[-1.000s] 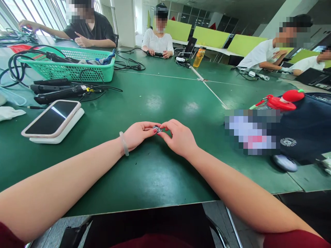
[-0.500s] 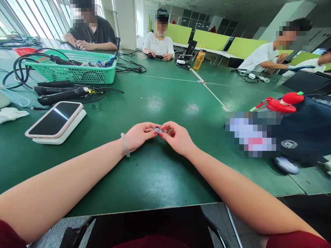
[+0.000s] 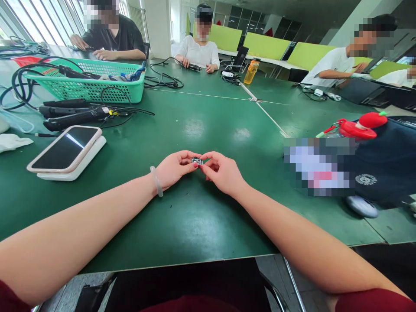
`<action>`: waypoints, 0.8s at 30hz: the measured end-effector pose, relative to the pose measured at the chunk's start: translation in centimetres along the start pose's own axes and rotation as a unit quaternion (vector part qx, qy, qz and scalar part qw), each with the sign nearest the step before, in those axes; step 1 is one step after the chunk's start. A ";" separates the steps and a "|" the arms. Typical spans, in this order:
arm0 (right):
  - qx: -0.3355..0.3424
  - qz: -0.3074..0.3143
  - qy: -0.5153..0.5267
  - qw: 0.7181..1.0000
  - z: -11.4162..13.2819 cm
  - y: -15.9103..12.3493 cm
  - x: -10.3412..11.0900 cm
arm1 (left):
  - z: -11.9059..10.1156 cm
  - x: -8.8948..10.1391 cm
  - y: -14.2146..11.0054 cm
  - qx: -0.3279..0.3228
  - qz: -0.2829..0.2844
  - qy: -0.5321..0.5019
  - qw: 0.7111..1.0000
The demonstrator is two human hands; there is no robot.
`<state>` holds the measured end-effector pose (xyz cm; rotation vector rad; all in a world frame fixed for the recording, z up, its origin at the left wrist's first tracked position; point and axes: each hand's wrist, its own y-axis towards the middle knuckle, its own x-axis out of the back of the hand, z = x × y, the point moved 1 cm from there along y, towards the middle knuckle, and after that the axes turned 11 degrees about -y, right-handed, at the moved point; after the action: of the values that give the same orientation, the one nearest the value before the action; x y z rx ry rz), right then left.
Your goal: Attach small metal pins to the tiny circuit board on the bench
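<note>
One wide green table [image 3: 201, 225] bears a mint-green basket [image 3: 131, 92] and a phone [image 3: 66, 149]. Over its near part, the left hand [image 3: 172, 170] and right hand [image 3: 225, 173] meet, fingertips of both pinching a tiny black-and-white piece [image 3: 196, 161] between them.

A mouse [image 3: 362, 206] is lying near the surface's [image 3: 208, 115] front edge. A yellow bottle [image 3: 251, 71] is standing by the far edge.

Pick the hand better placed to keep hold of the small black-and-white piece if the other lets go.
Left, probably: the left hand has its thumb against the near side of the small black-and-white piece, while the right hand shows only fingertips at the piece's right end, its grip unclear.
</note>
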<state>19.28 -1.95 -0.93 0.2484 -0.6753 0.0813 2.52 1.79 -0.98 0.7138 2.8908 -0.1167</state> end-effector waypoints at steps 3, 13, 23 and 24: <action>0.025 -0.017 -0.059 0.998 0.2 -0.1 0.1 | -0.1 0.0 0.0 0.004 0.001 0.002 1.000; 0.134 -0.104 -0.245 0.955 0.8 -0.5 0.0 | 0.2 0.1 -0.1 0.003 0.007 -0.054 0.999; 0.322 -0.230 -0.426 0.813 1.1 -0.4 0.0 | -0.3 0.3 -0.3 0.021 0.007 -0.144 0.989; 0.337 -0.239 -0.441 0.797 1.2 -0.5 0.1 | -0.3 0.3 -0.3 0.025 0.003 -0.155 0.988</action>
<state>18.64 -2.70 -0.06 1.1943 -1.4863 -0.3157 2.05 1.69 -0.69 0.6483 2.5974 -0.2736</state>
